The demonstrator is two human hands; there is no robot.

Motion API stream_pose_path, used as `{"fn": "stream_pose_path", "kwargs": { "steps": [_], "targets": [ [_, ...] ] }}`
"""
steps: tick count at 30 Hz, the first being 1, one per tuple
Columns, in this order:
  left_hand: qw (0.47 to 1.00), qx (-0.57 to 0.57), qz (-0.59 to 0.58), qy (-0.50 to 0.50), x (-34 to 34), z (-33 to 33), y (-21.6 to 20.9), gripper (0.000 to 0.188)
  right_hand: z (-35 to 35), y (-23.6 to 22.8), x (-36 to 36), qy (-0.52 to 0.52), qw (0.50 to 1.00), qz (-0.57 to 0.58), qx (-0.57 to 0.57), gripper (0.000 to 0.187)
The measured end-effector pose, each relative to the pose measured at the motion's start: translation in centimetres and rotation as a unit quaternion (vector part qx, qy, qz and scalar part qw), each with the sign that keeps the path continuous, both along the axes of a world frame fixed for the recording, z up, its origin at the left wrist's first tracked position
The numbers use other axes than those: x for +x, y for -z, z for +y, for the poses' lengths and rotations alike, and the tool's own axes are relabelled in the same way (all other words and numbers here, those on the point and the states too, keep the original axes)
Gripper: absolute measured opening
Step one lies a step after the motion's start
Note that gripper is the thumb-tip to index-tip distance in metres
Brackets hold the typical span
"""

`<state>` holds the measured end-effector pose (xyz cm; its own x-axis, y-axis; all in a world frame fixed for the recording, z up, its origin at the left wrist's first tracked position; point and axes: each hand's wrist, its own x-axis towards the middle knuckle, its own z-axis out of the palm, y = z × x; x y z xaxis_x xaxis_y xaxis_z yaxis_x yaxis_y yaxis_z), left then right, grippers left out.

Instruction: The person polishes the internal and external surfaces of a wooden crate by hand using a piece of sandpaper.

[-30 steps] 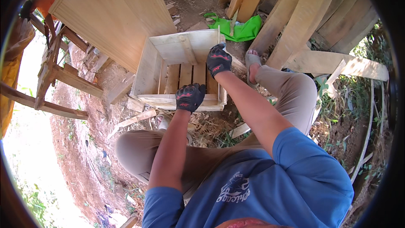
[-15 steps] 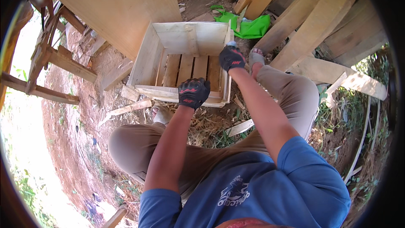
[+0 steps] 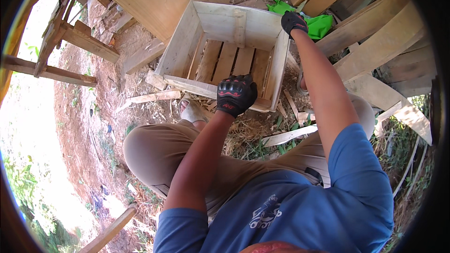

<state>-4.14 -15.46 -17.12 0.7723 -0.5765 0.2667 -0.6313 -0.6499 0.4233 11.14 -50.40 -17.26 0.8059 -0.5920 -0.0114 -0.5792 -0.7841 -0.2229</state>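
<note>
A pale wooden crate (image 3: 180, 42) with solid side walls and a slatted bottom stands on the ground between my feet, its open top towards me. My left hand (image 3: 236, 94), in a black glove with red marks, is closed over the near rim of the crate. At the crate's far right corner is my right hand (image 3: 294, 22), gloved the same way, with its fingers curled. Whatever it holds, if anything, is hidden behind the glove. Just beyond that hand lies a bright green bag (image 3: 320, 26).
A large wooden panel (image 3: 154, 0) stands behind the crate on the left. Long planks (image 3: 370, 28) lean in a pile at the right. A rough timber frame (image 3: 70, 35) is at the far left. Wood offcuts (image 3: 290, 136) and shavings litter the dirt around my feet.
My right hand has moved away from me along the crate's right side to its far corner. My left hand stays on the near rim. The whole view has shifted slightly.
</note>
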Motion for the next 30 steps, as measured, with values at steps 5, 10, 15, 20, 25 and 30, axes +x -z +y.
{"fn": "stream_pose_path", "kwargs": {
  "steps": [5, 10, 15, 20, 25, 30],
  "targets": [
    [1.000, 0.016, 0.007, 0.000, 0.1, 0.2, -0.2, 0.021, 1.0, -0.4, -2.6, -0.013, 1.000, -0.015, -0.001, 0.058],
    [1.000, -0.004, -0.006, 0.014, 0.0, -0.7, 0.2, 0.021, 4.6, 0.0, -12.4, -0.102, 0.973, -0.197, -0.069, 0.055],
    [1.000, -0.008, -0.005, 0.008, 0.1, 0.2, 0.5, 0.021, 13.1, -0.5, -22.4, -0.172, 0.971, -0.157, -0.057, 0.053],
    [0.999, 0.015, -0.030, -0.003, -0.2, -0.1, 0.5, 0.017, 16.5, -3.2, -25.5, -0.201, 0.977, -0.034, -0.068, 0.038],
    [0.999, 0.012, -0.034, 0.003, 0.0, 0.2, 0.8, 0.017, 14.3, -2.4, -20.4, -0.122, 0.986, -0.064, -0.093, 0.036],
    [1.000, 0.007, -0.021, 0.003, -0.2, -0.7, -0.5, 0.015, 7.6, -1.4, -13.7, -0.115, 0.990, -0.026, -0.077, 0.039]
  ]
}}
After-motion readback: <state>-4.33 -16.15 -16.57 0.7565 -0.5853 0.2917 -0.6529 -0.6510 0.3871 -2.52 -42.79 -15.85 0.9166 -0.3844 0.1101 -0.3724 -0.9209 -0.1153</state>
